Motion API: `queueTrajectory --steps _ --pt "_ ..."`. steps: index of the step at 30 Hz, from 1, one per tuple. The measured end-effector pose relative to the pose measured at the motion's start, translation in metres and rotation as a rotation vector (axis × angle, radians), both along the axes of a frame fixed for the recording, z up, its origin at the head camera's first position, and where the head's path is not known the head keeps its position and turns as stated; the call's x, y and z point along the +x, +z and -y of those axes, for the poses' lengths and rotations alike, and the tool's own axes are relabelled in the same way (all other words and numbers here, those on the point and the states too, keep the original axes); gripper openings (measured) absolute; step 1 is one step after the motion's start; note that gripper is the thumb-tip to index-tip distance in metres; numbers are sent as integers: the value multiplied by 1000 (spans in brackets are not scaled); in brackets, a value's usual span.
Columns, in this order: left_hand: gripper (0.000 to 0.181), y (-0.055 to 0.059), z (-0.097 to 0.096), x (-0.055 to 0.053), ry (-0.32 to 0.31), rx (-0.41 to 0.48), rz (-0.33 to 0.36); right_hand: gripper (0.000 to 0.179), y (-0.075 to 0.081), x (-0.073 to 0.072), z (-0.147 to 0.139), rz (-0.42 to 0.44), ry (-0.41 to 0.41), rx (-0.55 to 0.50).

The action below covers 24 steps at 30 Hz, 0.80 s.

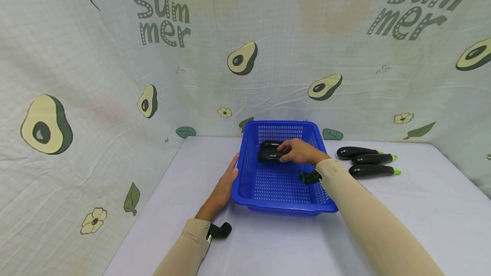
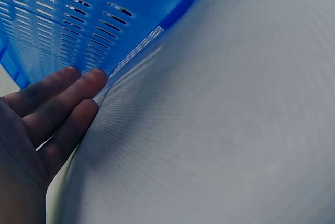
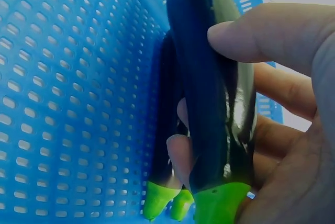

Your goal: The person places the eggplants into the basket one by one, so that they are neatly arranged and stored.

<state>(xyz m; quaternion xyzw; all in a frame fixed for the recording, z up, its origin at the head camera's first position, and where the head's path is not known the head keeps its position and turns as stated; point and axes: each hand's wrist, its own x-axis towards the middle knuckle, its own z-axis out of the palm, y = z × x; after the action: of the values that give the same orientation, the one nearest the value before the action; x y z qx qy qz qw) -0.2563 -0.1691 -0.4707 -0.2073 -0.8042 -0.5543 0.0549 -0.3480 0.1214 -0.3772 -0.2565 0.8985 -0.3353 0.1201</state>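
Observation:
My right hand (image 1: 300, 151) reaches into the blue plastic basket (image 1: 284, 205) and grips a dark, glossy eggplant (image 3: 214, 88), thumb on one side and fingers curled round the other. Its bright green stem end (image 3: 220, 203) points toward the bottom of the right wrist view. Beside it in the basket lies another eggplant (image 3: 166, 114), and a further green stem end (image 3: 181, 205) shows between them, its body mostly hidden. The left hand (image 1: 225, 184) touches the outside of the basket's left wall; in the left wrist view its fingers (image 2: 63, 106) are fairly straight against the perforated side.
Three eggplants (image 1: 370, 159) with green ends lie on the white table (image 1: 414, 208) to the right of the basket. Behind the table hangs a pale cloth (image 1: 276, 20) printed with avocados, and it continues down the left side.

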Motion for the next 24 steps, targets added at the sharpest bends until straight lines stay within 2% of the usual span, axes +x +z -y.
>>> queueTrajectory --steps 12,24 --pt "55 -1 1 -1 -12 -7 1 39 -5 -2 3 -38 49 90" --pt "57 0 0 1 -2 -3 2 38 -8 -2 4 -57 37 132"
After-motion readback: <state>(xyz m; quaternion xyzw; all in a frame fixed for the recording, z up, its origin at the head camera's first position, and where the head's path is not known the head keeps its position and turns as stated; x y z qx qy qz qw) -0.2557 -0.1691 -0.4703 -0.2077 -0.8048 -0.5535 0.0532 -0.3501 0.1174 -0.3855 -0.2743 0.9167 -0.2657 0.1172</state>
